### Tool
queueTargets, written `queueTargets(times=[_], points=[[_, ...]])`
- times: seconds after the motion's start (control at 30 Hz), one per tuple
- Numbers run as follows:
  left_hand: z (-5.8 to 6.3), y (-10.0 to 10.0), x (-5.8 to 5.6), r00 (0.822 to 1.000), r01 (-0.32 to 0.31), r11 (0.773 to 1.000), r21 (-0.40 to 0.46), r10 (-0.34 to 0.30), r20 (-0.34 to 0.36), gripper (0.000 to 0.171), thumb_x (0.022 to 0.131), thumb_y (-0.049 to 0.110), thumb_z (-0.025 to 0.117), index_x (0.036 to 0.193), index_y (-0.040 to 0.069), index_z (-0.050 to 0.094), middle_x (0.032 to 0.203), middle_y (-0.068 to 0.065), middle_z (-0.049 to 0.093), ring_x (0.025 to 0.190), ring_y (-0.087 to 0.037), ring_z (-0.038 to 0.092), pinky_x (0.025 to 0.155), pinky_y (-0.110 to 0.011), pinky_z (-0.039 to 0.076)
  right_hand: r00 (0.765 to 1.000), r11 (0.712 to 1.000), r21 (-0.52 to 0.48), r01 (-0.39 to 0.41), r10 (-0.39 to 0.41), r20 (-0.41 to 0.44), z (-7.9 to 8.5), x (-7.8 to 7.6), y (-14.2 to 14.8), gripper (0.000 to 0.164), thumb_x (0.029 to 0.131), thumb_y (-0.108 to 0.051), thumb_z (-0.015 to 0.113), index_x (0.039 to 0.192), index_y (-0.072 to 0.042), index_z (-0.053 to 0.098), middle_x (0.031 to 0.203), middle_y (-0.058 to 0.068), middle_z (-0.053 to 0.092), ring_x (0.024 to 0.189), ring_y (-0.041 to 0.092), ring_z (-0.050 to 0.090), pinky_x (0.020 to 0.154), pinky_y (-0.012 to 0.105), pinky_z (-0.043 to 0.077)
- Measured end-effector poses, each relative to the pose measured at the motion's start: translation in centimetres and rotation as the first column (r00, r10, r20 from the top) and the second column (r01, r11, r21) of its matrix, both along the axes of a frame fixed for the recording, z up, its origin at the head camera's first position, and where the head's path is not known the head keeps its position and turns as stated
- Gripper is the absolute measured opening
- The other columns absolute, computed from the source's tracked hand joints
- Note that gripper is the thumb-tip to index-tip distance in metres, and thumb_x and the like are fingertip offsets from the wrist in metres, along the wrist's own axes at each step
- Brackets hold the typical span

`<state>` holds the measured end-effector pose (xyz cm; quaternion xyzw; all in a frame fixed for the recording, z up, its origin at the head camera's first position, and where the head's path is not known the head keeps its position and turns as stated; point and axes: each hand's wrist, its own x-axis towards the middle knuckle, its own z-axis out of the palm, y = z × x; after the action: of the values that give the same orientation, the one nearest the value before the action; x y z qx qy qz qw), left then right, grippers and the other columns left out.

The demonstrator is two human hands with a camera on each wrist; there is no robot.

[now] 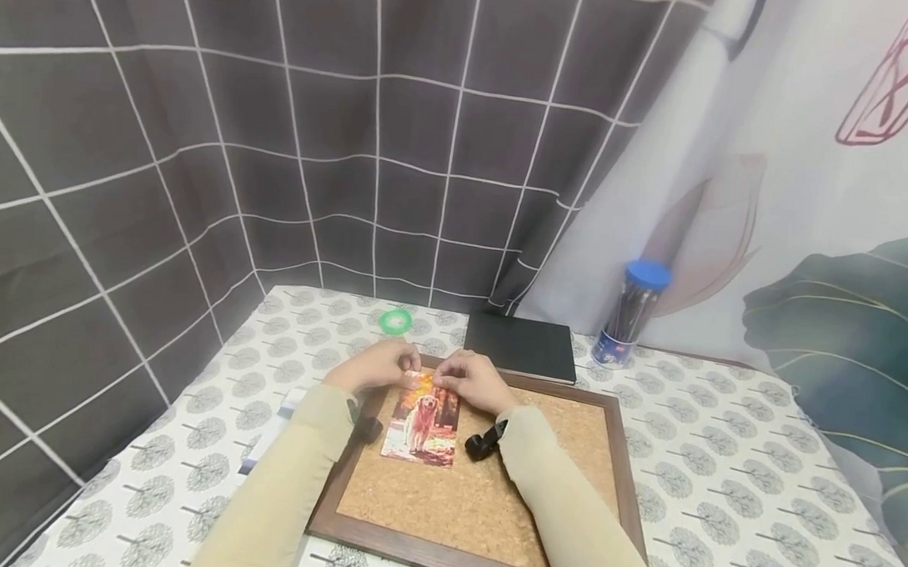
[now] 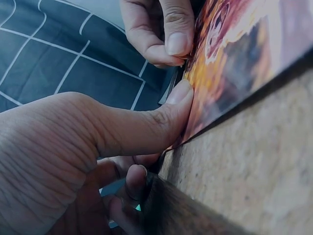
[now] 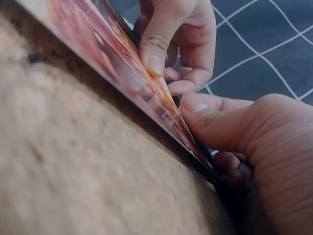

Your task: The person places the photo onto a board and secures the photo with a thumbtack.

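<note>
A photo print (image 1: 421,428) of a golden dog among autumn leaves lies over the upper left part of a cork board (image 1: 446,513) with a brown wooden frame. My left hand (image 1: 379,366) pinches the photo's top edge near its left corner; in the left wrist view the thumb presses on the printed face, with fingers behind the edge. At the same edge, further right, my right hand (image 1: 480,382) pinches the photo between thumb and fingers. Seen from the right wrist, the photo (image 3: 117,63) stands slightly off the cork along its side.
Behind the board lie a black notebook (image 1: 519,344) and a green ring (image 1: 395,332). A clear pen tub (image 1: 631,315) with a blue lid stands at the back right. White items (image 1: 267,434) show beside the left sleeve. A dark checked curtain (image 1: 339,129) hangs behind the table.
</note>
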<state>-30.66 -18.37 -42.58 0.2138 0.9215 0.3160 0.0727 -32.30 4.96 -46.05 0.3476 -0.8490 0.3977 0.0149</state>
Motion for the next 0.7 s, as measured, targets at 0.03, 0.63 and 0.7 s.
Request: queueTargets(times=[0.03,0.63,0.7], points=[[-0.1,0.0,0.1,1.000,-0.001,1.000,0.000,0.001,0.003,0.023,0.080,0.017,0.083,0.095,0.014,0.066,0.100,-0.003,0.063,0.097,-0.023,0.059,0.094,-0.048,0.048,1.000,1.000,0.007,0.001,-0.001,-0.002,-0.1,0.0,-0.1,0.005,0.089,-0.026,0.077,0.088,-0.021,0.076,0.091,-0.010,0.067,0.091,0.011,0.059,0.087,0.036,0.047],[0.1,0.0,0.0,1.000,-0.010,1.000,-0.001,0.010,0.008,0.022,0.080,0.017,0.082,0.095,0.015,0.066,0.098,-0.002,0.063,0.095,-0.021,0.058,0.092,-0.046,0.048,0.985,0.978,0.132,0.162,-0.168,0.034,1.2,0.6,-1.5,0.006,0.085,-0.021,0.080,0.081,-0.017,0.078,0.080,-0.005,0.065,0.079,0.012,0.058,0.080,0.035,0.049],[0.0,0.0,0.0,1.000,-0.014,1.000,-0.004,0.014,0.014,0.022,0.079,0.017,0.082,0.094,0.015,0.066,0.098,-0.001,0.062,0.094,-0.020,0.057,0.091,-0.046,0.048,0.982,0.975,0.141,0.170,-0.179,0.054,1.3,0.7,-1.6,0.006,0.084,-0.021,0.080,0.080,-0.017,0.078,0.080,-0.005,0.065,0.078,0.012,0.058,0.079,0.035,0.050]])
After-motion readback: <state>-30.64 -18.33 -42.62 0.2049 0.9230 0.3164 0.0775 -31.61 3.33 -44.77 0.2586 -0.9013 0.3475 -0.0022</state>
